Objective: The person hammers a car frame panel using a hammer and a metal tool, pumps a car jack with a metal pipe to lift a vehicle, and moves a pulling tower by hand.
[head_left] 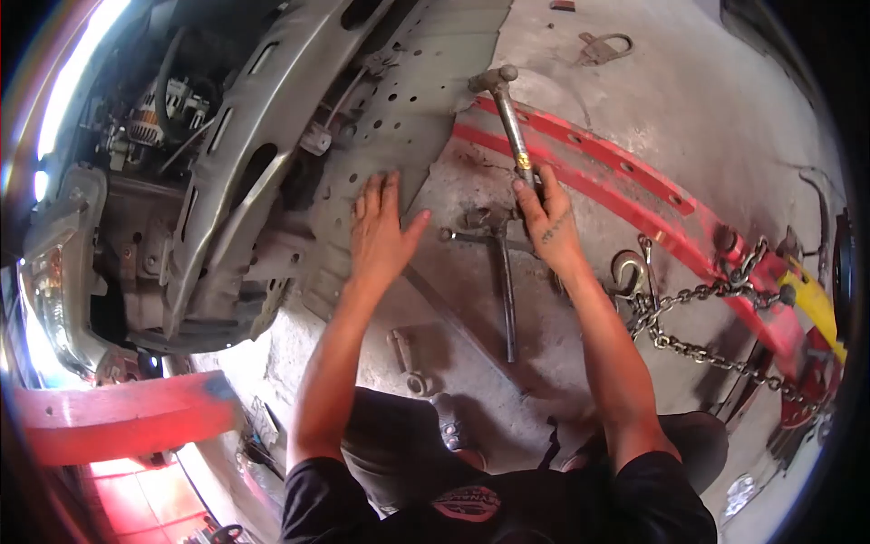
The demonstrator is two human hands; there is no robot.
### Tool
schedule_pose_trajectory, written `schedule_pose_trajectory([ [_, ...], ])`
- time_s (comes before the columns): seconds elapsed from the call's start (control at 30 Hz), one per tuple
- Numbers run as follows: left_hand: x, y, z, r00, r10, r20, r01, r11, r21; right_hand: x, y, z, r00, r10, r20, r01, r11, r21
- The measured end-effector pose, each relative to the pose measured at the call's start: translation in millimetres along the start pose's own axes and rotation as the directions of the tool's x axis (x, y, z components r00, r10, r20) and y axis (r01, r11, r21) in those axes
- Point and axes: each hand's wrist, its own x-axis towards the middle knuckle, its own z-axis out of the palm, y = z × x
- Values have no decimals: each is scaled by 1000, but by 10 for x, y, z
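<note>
My left hand (379,234) lies with its fingers stretched out on a grey metal panel (412,127) with several punched holes. The panel runs along the front of a vehicle. In my right hand (551,218) is a hammer (511,125), gripped by the handle, its head up and away from me, over a red steel beam (580,172). Below the hammer, a T-shaped metal tool (506,295) rests on the floor, its top partly in shadow. A long thin bar (462,331) lies near it.
On the left are the vehicle's crossmember (240,172) and headlight (50,290), above a red beam (127,412). A chain (716,356) with a hook (628,270) hangs at the right beam. A metal piece (408,364) and a looped clamp (603,48) lie on the floor.
</note>
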Motion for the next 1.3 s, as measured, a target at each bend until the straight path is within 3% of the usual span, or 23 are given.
schedule_pose_trajectory([
  [0.03, 17, -114, 102, 1000, -7, 28, 5, 998, 62, 59, -36, -71, 999, 7, 39, -4, 996, -93],
  [0.07, -2, -156, 163, 999, -42, 28, 41, 999, 8, 99, -93, -127, 997, 22, 80, -7, 983, -184],
  [0.13, -42, -208, 241, 994, -104, 33, 107, 990, -97, 187, -224, -196, 993, -29, 116, 52, 977, -206],
  [0.3, -41, -230, 239, 991, -108, 76, 115, 990, -86, 340, -486, -289, 962, -233, 141, 265, 924, -277],
  [0.4, 0, -242, 193, 991, -101, 90, 108, 991, -84, 373, -260, -330, 939, -284, 193, 341, 830, -441],
  [0.5, -13, -181, 161, 983, -123, 139, 135, 988, -81, 389, -297, -477, 955, -9, 295, 192, 780, -596],
  [0.6, -9, -196, 136, 977, -131, 169, 146, 986, -81, 271, -149, -439, 977, -197, 82, 212, 940, -269],
  [0.7, 26, -250, 182, 982, -112, 155, 125, 989, -82, 12, -23, -485, 986, 136, 102, -117, 978, -175],
  [0.77, -15, -265, 245, 983, -97, 155, 112, 990, -91, -240, 254, -473, 989, 119, 91, -105, 984, -142],
  [0.87, 16, -304, 236, 988, -65, 139, 80, 991, -106, -598, 546, -356, 983, 162, 90, -137, 961, -241],
  [0.97, 3, -322, 231, 991, -46, 126, 60, 992, -110, -803, 346, -185, 964, 265, 22, -252, 936, -245],
  [1.17, 2, -287, 134, 987, 34, 157, -20, 996, -88, -518, -524, 179, 980, 134, -150, -173, 942, -289],
  [1.3, 27, -246, 9, 974, 25, 227, 6, 991, -136, -237, -974, 363, 993, 19, -113, -68, 893, -446],
])
